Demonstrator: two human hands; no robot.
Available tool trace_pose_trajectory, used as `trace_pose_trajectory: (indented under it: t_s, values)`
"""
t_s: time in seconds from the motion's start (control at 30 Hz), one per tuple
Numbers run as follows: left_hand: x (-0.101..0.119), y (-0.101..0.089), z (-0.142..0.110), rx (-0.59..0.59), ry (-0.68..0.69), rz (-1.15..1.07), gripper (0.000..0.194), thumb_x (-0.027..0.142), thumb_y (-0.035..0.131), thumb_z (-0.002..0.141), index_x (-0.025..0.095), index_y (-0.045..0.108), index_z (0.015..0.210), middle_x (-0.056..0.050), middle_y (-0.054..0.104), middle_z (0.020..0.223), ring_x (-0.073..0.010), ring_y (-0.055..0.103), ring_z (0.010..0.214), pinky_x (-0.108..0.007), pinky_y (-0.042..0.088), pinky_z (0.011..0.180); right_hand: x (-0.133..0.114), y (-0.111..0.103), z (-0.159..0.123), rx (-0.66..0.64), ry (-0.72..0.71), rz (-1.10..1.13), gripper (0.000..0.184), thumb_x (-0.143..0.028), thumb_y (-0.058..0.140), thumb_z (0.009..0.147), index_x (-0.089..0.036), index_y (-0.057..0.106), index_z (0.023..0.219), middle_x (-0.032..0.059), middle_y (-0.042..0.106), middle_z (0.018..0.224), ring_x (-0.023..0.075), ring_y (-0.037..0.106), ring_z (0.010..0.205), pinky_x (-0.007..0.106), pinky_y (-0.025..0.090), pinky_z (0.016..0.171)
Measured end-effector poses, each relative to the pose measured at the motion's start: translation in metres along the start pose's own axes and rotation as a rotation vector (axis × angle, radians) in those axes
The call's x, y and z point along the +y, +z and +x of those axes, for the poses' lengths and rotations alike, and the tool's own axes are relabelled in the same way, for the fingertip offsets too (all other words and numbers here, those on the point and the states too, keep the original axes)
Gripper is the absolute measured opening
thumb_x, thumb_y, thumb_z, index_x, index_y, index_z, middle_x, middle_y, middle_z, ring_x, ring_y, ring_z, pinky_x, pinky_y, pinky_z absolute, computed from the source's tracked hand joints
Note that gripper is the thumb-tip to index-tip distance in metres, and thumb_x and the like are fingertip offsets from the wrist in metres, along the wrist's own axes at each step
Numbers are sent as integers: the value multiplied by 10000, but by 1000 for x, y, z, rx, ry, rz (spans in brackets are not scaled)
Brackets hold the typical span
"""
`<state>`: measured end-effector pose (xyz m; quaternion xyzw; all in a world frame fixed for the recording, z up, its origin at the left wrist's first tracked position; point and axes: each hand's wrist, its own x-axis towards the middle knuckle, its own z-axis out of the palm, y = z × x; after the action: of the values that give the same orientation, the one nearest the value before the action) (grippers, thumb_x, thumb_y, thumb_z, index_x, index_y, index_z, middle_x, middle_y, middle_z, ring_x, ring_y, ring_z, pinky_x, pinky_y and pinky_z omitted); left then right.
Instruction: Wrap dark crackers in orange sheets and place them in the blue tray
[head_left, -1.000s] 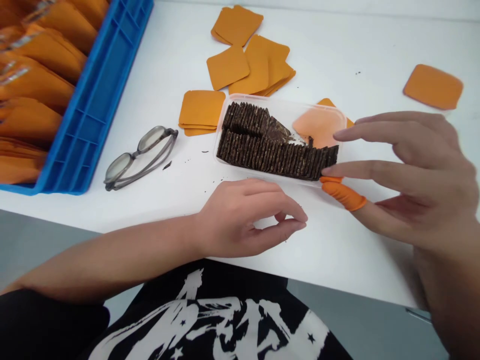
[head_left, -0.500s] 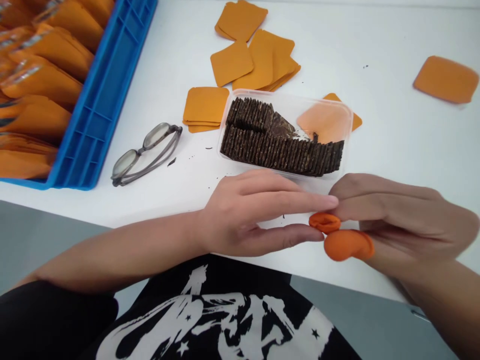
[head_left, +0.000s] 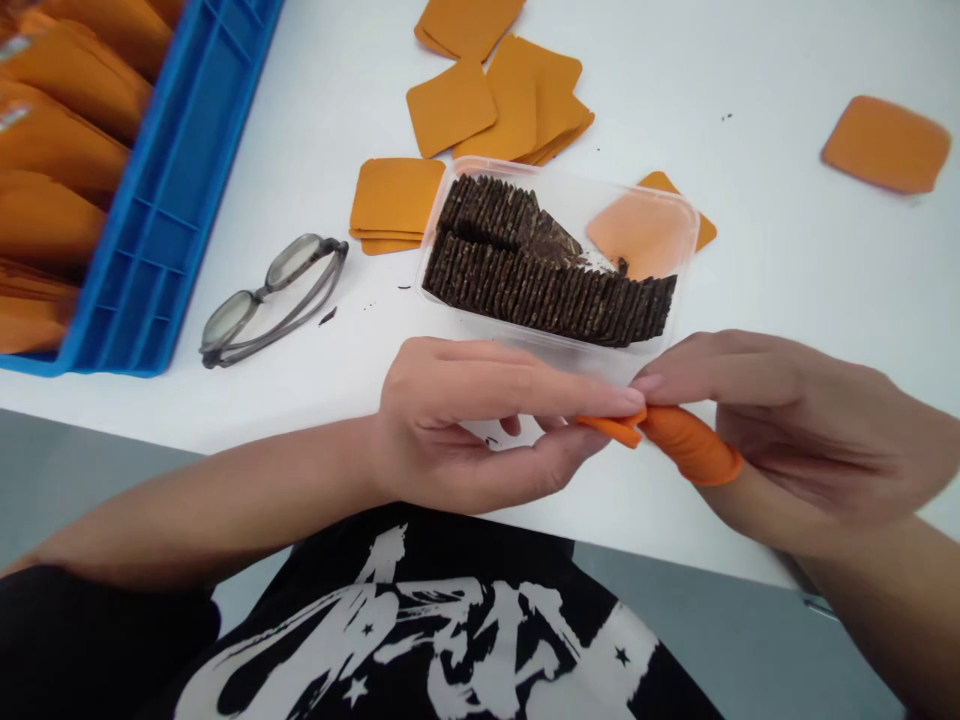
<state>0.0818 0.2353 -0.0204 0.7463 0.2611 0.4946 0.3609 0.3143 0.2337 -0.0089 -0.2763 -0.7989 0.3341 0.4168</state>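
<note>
Between the fingertips of both hands is a small orange rubber finger cot (head_left: 615, 429), seen flattened. My left hand (head_left: 487, 425) is closed on it with the index finger on top and the thumb below. My right hand (head_left: 795, 420) pinches at its right end; the exact contact is partly hidden by the fingers. A second orange cot (head_left: 694, 447) covers the right thumb. Just beyond the hands stands a clear plastic tub (head_left: 686, 225) with rows of thin dark brown square slices (head_left: 555, 290) on edge, one slice leaning flat.
Orange pouches (head_left: 397, 195) lie in loose piles behind and left of the tub, and a single pouch (head_left: 886, 145) lies far right. Folded glasses (head_left: 274, 300) rest on the white table, with dark crumbs nearby. At the left, a blue crate (head_left: 169, 215) holds many orange pouches.
The loose cot has gone from an open ring facing me to a flattened piece between the fingers. Both hands have shifted slightly left in view, and the right thumb has swung toward the fingertips.
</note>
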Motion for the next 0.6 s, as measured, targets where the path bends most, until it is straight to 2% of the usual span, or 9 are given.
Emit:
trace_pose_trajectory:
  t_s: [0.1, 0.23, 0.37, 0.53, 0.6]
  values:
    - [0, -2, 0, -25, -16, 5, 203, 145, 727, 921, 232, 791, 1093, -18, 838, 882, -146, 798, 731, -201, 662, 609, 1, 0, -1, 13, 55, -13, 399, -52, 755, 862, -237, 714, 1214, 26, 785, 973, 139, 711, 760, 282, 615, 625]
    - [-2, -6, 4, -63, 46, 1, 201, 162, 702, 952, 209, 802, 1120, -72, 852, 987, -156, 809, 792, -210, 685, 656, 1, 1, 1, -19, -59, -145, 398, -39, 732, 883, -262, 717, 1214, 13, 792, 926, 131, 737, 733, 238, 630, 616]
    - [-1, -5, 4, -78, 15, -4, 178, 165, 696, 965, 213, 800, 1102, -58, 857, 998, -148, 815, 789, -200, 691, 657, 0, 4, -3, 54, 20, -164, 508, -68, 756, 874, -321, 695, 1310, -12, 800, 928, 137, 711, 653, 281, 633, 587]
    - [4, -2, 4, -45, -37, 58, 171, 162, 788, 892, 235, 801, 1046, -4, 855, 836, -133, 774, 606, -193, 640, 499, -1, 8, -3, 83, 49, -204, 278, -60, 733, 885, -259, 720, 1078, -15, 813, 891, 120, 693, 612, 257, 560, 507]
    - [5, -2, 5, -48, -62, 61, 189, 157, 785, 870, 277, 805, 1014, 19, 852, 824, -115, 724, 520, -196, 613, 439, -1, 7, -1, 40, 30, -260, 203, -73, 703, 905, -248, 704, 1009, -23, 795, 823, 97, 628, 529, 249, 522, 471]
